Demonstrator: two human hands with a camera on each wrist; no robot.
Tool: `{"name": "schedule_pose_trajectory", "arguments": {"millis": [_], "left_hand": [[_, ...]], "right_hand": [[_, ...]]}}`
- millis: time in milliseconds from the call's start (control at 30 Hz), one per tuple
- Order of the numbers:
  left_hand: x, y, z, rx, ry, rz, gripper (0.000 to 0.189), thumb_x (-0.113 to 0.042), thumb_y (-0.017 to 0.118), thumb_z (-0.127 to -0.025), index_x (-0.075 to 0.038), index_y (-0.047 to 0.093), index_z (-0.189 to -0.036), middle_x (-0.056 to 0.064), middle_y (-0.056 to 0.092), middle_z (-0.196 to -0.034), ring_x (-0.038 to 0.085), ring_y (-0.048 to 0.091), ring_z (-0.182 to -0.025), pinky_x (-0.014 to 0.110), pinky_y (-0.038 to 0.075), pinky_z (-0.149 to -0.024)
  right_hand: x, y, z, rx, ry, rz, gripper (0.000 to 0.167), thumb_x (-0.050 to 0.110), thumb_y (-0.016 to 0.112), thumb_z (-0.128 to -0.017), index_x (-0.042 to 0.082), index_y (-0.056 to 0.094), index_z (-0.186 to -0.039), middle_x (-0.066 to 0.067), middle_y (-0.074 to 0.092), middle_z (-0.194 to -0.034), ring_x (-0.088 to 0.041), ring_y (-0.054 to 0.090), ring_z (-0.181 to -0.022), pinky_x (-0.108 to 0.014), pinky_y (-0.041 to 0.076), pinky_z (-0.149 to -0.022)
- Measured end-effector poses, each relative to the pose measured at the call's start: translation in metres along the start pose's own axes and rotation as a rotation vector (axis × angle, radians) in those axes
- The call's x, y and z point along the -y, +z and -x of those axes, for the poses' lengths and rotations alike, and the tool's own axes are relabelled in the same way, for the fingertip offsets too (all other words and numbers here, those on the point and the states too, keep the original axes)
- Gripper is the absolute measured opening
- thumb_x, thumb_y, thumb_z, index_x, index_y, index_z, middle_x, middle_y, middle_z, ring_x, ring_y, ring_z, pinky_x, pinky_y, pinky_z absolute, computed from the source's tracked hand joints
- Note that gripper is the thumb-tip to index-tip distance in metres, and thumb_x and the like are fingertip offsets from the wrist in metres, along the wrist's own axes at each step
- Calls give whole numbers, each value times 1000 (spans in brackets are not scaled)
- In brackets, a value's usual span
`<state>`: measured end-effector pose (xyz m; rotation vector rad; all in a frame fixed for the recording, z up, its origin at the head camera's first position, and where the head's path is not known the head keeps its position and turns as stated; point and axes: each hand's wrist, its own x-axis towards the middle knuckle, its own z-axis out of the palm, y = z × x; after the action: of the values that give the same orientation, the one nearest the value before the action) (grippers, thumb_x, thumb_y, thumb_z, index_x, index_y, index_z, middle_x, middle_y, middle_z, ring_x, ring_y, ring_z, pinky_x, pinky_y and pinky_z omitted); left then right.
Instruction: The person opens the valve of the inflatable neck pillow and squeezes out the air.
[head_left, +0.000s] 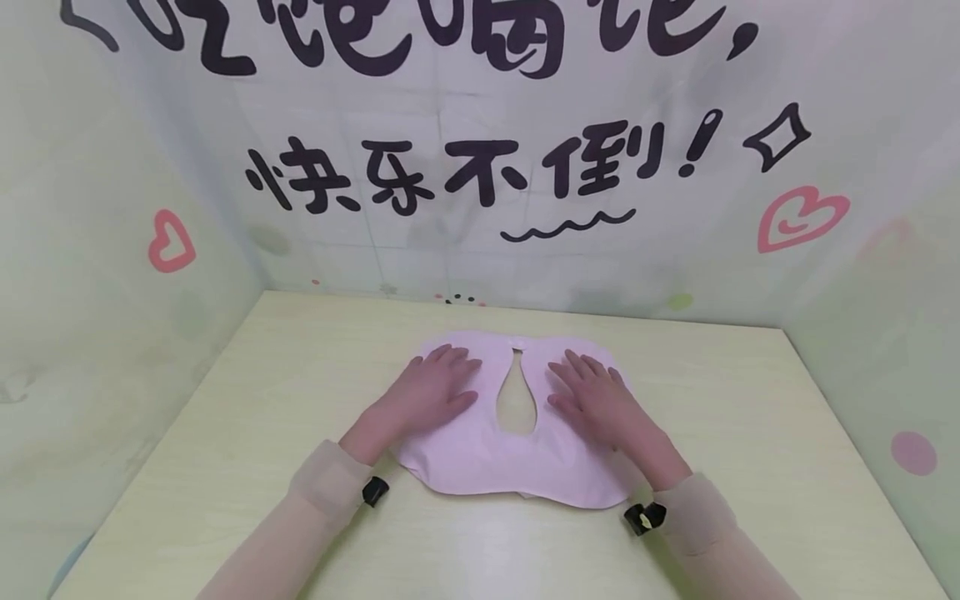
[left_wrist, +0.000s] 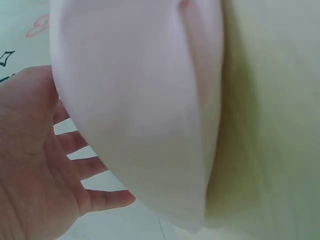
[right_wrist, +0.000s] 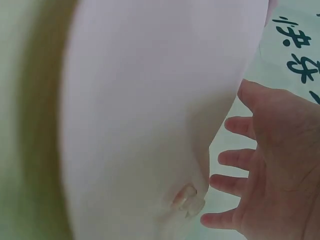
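Note:
A pale pink bib-shaped cloth (head_left: 517, 467) lies spread on the table, with a teardrop opening in its middle and small snap-like dots at the top of that opening. My left hand (head_left: 438, 387) rests on its left part, fingers spread and fairly straight. On the right part lies my right hand (head_left: 596, 400), its fingers likewise extended. In the left wrist view the cloth (left_wrist: 135, 100) bulges up beside the palm (left_wrist: 35, 165). The right wrist view shows a small clear piece (right_wrist: 190, 200) on the cloth near the fingers of the right hand (right_wrist: 280, 165).
The pale wooden table (head_left: 262, 400) has side edges that spread toward me. A white printed backdrop (head_left: 420, 258) with black lettering and hearts stands behind it and along both sides. Dark wrist-worn devices (head_left: 645, 518) sit below the sleeves.

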<state>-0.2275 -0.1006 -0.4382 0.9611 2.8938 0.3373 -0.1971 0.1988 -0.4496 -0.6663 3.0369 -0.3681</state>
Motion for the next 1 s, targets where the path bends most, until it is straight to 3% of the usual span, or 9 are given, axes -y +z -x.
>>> {"name": "schedule_pose_trajectory", "arguments": {"millis": [200,467,1000], "left_hand": [[-9,7,8,48,29,12,54,-43,58,-104,-14,55,-149,20,36,-160,49,26,-148,73,33,-107],[-13,18,11,13,26,-67,51,-41,64,-101,-14,60,-145,18,33,-162,51,23,-148,75,32,-106],[-17,23,12,-11,32,-148,52,-39,68,-98,-15,60,-144,17,34,-162,49,24,-148,75,31,-106]], "right_hand": [[8,2,7,42,-17,-43,57,37,54,-107,6,46,-154,-25,32,-161,-51,30,-145,-73,25,-111],[4,14,7,119,12,-30,59,39,53,-107,6,44,-155,-23,30,-163,-53,25,-147,-75,22,-111],[4,18,10,126,22,-18,57,38,53,-107,6,46,-153,-26,34,-160,-50,29,-146,-75,23,-111]]}}
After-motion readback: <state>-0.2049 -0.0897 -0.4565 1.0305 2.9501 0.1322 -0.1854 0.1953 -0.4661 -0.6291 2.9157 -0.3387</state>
